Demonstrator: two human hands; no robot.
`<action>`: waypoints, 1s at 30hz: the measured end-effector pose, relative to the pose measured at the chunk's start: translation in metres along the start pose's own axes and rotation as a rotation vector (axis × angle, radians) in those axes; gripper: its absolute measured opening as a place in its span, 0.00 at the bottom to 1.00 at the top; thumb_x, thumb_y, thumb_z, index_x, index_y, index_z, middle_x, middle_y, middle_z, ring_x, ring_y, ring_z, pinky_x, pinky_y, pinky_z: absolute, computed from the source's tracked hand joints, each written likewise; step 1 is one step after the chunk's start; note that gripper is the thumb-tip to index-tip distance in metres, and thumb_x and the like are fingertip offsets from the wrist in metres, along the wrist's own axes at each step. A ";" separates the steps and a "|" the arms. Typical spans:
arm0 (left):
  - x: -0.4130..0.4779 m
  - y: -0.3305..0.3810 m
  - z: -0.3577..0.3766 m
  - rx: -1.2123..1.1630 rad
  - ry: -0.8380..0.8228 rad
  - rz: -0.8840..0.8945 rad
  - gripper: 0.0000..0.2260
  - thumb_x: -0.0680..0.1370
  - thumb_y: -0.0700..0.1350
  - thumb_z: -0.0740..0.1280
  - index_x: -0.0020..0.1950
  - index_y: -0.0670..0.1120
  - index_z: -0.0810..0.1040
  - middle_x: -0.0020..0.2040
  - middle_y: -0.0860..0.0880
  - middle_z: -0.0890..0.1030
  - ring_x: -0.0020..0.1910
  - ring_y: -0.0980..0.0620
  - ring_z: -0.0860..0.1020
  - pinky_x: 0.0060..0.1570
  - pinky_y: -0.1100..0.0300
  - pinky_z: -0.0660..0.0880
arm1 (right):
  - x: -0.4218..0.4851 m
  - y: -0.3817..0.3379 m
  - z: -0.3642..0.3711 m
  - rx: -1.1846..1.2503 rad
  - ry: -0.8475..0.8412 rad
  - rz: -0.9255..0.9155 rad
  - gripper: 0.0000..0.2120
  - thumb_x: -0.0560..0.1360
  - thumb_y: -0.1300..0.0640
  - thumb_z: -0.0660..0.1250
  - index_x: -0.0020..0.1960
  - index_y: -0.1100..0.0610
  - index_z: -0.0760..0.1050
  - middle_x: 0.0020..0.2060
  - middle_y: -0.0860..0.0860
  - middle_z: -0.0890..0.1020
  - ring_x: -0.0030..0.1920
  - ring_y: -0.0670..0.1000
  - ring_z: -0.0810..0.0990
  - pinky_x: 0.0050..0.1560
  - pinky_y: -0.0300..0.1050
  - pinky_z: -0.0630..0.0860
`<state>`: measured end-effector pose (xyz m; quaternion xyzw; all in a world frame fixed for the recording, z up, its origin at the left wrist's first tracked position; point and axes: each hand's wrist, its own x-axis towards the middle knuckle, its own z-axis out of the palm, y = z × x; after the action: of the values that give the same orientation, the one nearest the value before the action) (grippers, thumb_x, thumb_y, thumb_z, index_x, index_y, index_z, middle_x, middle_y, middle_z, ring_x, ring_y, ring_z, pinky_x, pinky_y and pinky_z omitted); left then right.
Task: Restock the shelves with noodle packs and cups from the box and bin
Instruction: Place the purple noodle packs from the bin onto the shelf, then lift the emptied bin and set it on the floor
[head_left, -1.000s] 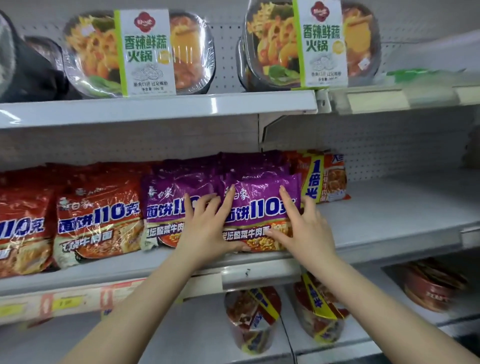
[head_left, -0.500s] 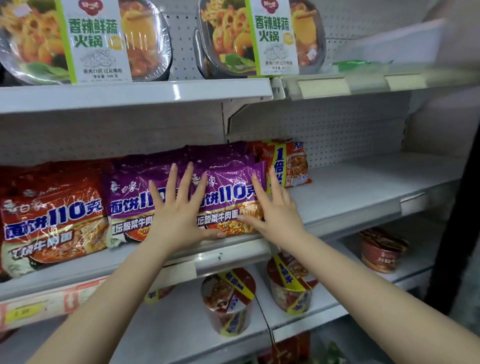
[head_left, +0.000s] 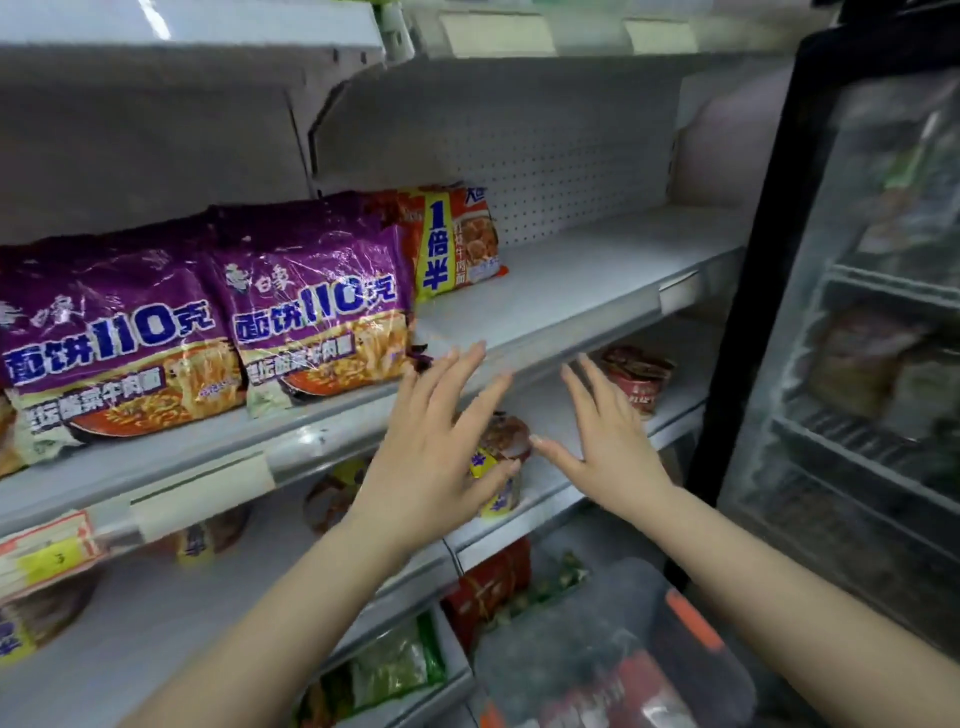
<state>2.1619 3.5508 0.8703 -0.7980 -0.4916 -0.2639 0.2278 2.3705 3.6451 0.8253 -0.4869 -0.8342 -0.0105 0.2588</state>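
Both hands, left (head_left: 434, 462) and right (head_left: 605, 441), are seen spread and empty (centre frame), below the purple noodle packs (head_left: 311, 306) on the shelf (head_left: 571, 291)

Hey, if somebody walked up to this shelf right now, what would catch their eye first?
Probably the two purple noodle packs side by side on the middle shelf, bright against its bare right half. Next, the open left hand and right hand spread in front of that shelf's edge, holding nothing. A red noodle cup sits below.
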 end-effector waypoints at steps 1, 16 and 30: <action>-0.001 0.008 0.014 -0.048 -0.021 0.022 0.32 0.78 0.59 0.61 0.78 0.46 0.63 0.78 0.42 0.60 0.76 0.41 0.59 0.73 0.37 0.59 | -0.012 0.010 0.003 0.001 -0.013 0.034 0.44 0.74 0.29 0.49 0.79 0.57 0.53 0.79 0.56 0.52 0.76 0.59 0.56 0.72 0.58 0.60; -0.168 0.072 0.207 -0.634 -0.822 -0.732 0.36 0.72 0.60 0.67 0.75 0.43 0.67 0.68 0.43 0.75 0.66 0.44 0.74 0.65 0.54 0.70 | -0.223 0.100 0.136 0.271 -0.575 0.926 0.41 0.73 0.34 0.65 0.74 0.62 0.61 0.69 0.62 0.66 0.70 0.62 0.67 0.67 0.52 0.67; -0.268 0.099 0.303 -0.864 -1.071 -1.436 0.36 0.60 0.62 0.72 0.66 0.54 0.69 0.62 0.48 0.79 0.63 0.45 0.77 0.62 0.50 0.74 | -0.297 0.105 0.294 0.707 -0.571 1.728 0.37 0.74 0.42 0.70 0.69 0.69 0.66 0.52 0.59 0.78 0.44 0.54 0.77 0.35 0.43 0.71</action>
<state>2.2102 3.5206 0.4581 -0.3394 -0.7578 -0.1006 -0.5481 2.4485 3.5399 0.4149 -0.8093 -0.1761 0.5520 0.0966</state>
